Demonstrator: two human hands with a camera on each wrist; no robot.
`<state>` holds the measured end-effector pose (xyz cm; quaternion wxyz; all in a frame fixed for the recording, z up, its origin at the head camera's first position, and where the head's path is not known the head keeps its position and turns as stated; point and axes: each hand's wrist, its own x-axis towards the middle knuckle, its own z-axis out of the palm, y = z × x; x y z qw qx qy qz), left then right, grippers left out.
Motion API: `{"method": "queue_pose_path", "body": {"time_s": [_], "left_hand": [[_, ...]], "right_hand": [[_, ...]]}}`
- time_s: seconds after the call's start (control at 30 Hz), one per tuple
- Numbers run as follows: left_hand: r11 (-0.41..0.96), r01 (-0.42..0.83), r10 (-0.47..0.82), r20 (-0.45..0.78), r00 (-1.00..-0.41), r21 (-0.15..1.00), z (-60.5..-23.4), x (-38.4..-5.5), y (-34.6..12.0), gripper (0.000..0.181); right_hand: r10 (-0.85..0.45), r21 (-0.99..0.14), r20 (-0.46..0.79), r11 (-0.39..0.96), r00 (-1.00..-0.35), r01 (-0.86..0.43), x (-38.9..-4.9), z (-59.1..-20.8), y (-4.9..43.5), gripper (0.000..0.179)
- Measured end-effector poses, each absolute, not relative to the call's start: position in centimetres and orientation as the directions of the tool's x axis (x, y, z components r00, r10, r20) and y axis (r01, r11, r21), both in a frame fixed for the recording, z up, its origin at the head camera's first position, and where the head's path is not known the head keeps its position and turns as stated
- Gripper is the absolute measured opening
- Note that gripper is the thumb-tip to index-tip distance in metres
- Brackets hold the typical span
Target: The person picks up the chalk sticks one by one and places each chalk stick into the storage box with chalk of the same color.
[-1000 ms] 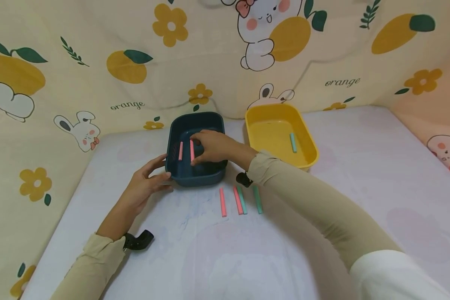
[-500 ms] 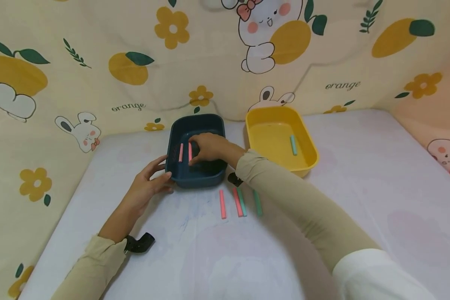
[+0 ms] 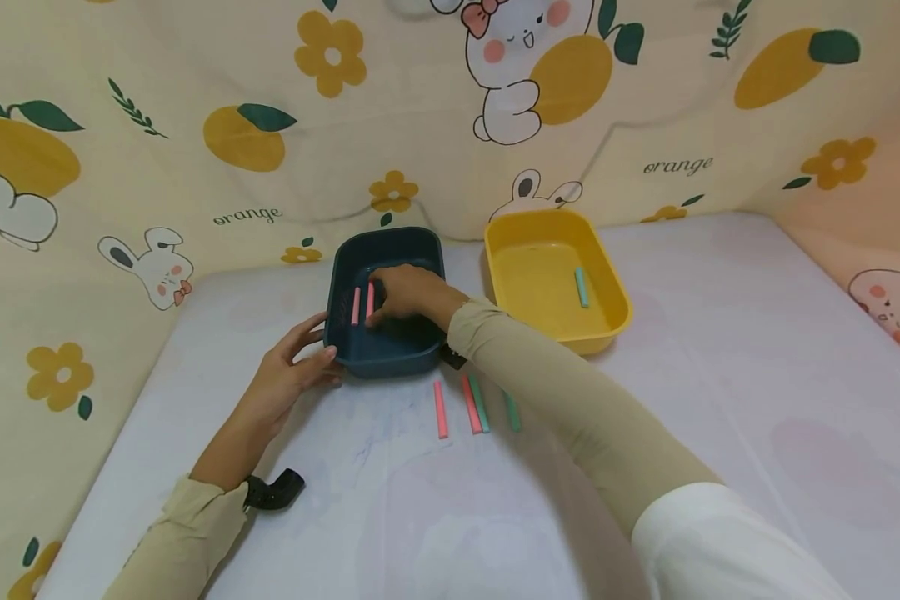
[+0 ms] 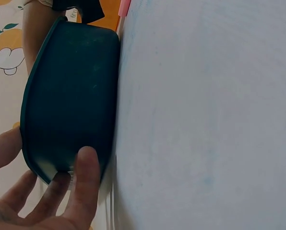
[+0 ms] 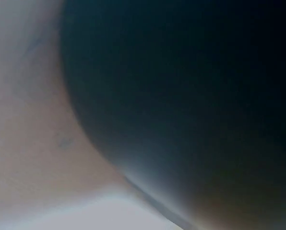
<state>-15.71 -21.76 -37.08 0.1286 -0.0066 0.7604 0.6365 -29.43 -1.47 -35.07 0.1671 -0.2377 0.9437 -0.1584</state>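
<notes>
A dark blue bin (image 3: pixel 390 365) stands at the back left of the table in the head view. Inside it my right hand (image 3: pixel 411 292) pinches a pink chalk stick (image 3: pixel 371 298) lengthwise, thumb at the near end and fingers at the far end. Just left of that lies another pink chalk stick (image 3: pixel 356 307) on the bin floor. My left hand (image 3: pixel 291 367) rests its spread fingers against the bin's left outer side. In the left wrist view its fingertips (image 4: pixel 88 155) touch the bin's outer wall. The right wrist view is filled by blurred dark bin wall.
A yellow bin (image 3: pixel 562 340) with one teal chalk stick (image 3: pixel 581 287) stands right of the blue one. In front lie a pink chalk stick (image 3: pixel 440 410), a pink and green pair, and a green stick (image 3: pixel 512 412) partly behind the right sleeve. A patterned cloth hangs behind.
My right hand and the pink chalk stick have shifted left, closer to the other pink stick. The left hand stays at the bin's side.
</notes>
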Motion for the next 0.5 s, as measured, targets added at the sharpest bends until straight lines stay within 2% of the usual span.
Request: {"method": "queue_pose_path", "body": {"time_s": [0.5], "left_hand": [[0.160,-0.141,0.164,-0.167,-0.972,0.977,-37.52,-15.86,-21.96,0.067]], "right_hand": [[-0.494,-0.355,-0.256,0.847,-0.831,-0.395,-29.49,-35.95,-2.26,0.084]]}}
